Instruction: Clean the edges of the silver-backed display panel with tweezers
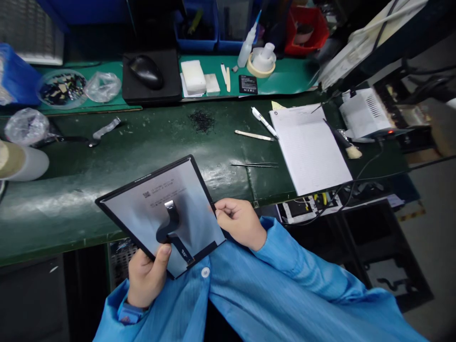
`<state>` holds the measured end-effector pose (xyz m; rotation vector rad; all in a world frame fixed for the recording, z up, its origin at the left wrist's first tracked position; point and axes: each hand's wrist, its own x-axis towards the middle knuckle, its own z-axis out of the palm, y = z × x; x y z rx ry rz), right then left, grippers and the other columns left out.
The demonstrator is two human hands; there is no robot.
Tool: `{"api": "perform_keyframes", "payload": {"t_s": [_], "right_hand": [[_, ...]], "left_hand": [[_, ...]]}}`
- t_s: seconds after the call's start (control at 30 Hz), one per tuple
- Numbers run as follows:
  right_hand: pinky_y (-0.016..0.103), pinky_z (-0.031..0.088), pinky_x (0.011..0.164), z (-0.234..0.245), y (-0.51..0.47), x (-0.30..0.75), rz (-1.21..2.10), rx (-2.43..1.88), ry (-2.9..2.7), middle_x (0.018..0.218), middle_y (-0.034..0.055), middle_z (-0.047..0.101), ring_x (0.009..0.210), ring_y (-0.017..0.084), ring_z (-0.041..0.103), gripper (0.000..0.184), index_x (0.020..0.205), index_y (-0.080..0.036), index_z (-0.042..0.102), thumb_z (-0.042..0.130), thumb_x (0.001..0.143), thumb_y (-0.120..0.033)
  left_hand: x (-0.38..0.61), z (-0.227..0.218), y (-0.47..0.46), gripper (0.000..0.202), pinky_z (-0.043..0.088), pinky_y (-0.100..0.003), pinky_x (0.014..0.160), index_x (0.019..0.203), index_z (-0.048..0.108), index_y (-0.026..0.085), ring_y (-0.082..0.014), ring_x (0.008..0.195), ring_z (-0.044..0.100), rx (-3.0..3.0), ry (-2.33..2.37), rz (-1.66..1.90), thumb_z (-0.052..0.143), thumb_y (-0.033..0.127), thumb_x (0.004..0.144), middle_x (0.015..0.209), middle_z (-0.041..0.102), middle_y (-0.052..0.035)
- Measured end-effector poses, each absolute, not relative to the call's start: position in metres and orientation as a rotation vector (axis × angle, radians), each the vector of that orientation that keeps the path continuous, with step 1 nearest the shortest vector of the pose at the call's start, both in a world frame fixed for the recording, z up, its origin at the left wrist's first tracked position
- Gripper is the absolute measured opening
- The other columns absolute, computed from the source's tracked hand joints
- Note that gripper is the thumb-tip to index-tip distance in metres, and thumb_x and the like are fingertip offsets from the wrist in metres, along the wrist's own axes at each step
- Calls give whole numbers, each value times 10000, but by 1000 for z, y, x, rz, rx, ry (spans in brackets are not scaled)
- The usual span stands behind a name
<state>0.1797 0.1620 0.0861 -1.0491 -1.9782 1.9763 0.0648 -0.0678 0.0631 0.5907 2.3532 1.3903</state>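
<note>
I hold a flat display panel (156, 199) with its grey back up, a black flex cable (170, 223) running down its middle. My left hand (147, 274) grips the panel's near edge, thumb pressed on the cable's lower end. My right hand (238, 222) is closed in a pinch on the panel's right edge. The panel hangs tilted over the front edge of the dark green bench (142, 147). Both sleeves are light blue.
On the bench lie thin tweezers (254, 165), a white stick (253, 136), a pen (263, 121), a lined paper pad (309, 148) and a brush (344, 142). Further back are a black mouse (146, 71), white foam blocks (194, 77), a tape roll (261, 64), a squeeze bottle (246, 47) and a bowl of parts (62, 89).
</note>
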Motion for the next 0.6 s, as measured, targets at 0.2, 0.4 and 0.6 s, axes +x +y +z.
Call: {"api": "perform_keyframes", "payload": {"t_s": [0.2,0.4,0.6], "right_hand": [[222,325,466,83,158,177,1931,-1094,-1955,550,-33,513,498,94,408,180,744,-167,722,600,712,-295],[240,379,510,87,165,179,2002,-1070,-1934,581,-15,578,529,113,458,192,760,-173,720,626,749,-340],[233,323,482,84,163,177,1977,-1083,-1907,531,-43,489,489,93,395,151,710,-172,685,621,709,-309]], "left_hand": [[73,67,-63,327,535,-237,546,718,731,164,-201,597,693,597,2413,1382,719,458,859,659,725,-50],[71,66,-61,335,573,-263,578,761,749,161,-231,642,721,565,2388,1390,727,483,850,700,746,-66],[72,64,-60,318,549,-226,546,735,743,153,-197,595,702,644,2427,1408,706,435,877,677,740,-53]]}}
